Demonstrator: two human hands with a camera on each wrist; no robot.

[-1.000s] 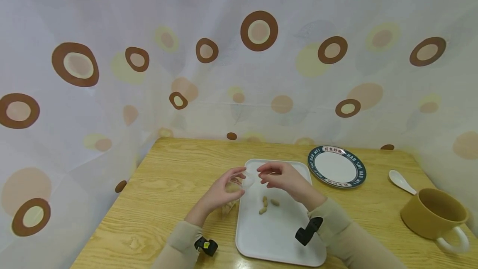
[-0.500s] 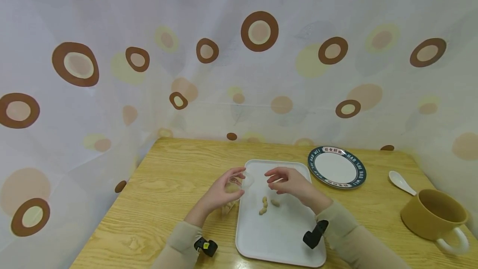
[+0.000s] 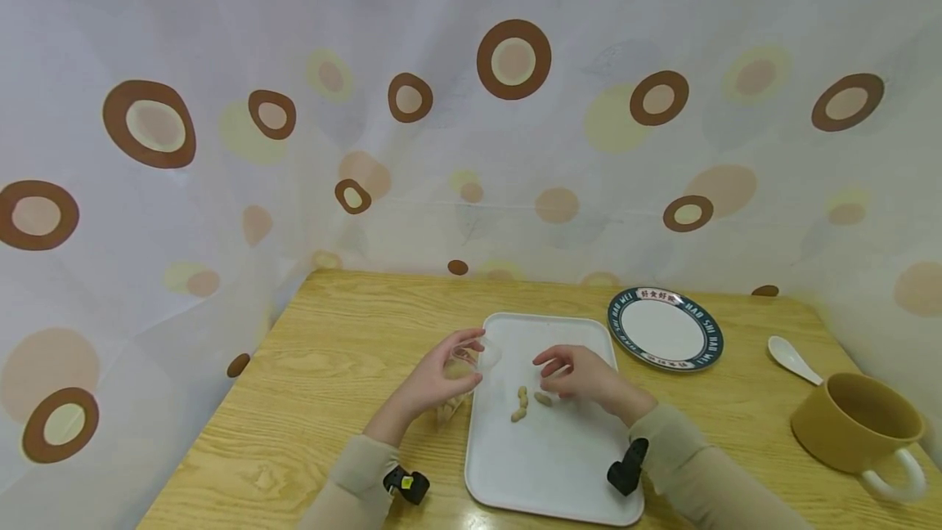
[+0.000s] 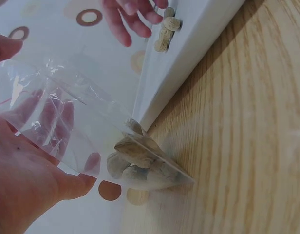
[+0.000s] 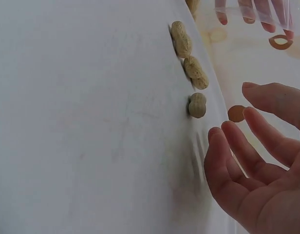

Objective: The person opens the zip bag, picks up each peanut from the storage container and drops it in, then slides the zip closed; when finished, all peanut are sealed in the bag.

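My left hand [image 3: 434,375] grips a clear plastic bag [image 4: 67,107] near its mouth, left of the white tray. Several unshelled peanuts [image 4: 140,158] sit in the bag's lower corner, which reaches down to the table. Over the tray [image 3: 545,473], my right hand [image 3: 585,373] hangs with loosely bent fingers and holds nothing. Three peanuts lie on the tray near its left side: the nearest peanut [image 5: 197,105] is just beyond the right fingertips, with another peanut [image 5: 196,72] and a third peanut [image 5: 180,39] in line past it in the right wrist view.
A plate with a dark green rim [image 3: 662,330] stands behind the tray on the right. Farther right are a white spoon [image 3: 793,360] and a yellow mug [image 3: 846,424] with a white handle. A patterned curtain [image 3: 471,145] closes off the back of the wooden table [image 3: 294,407].
My right hand has moved away from the bag, rightward and down toward the peanuts on the tray. The left hand and the bag have stayed in place.
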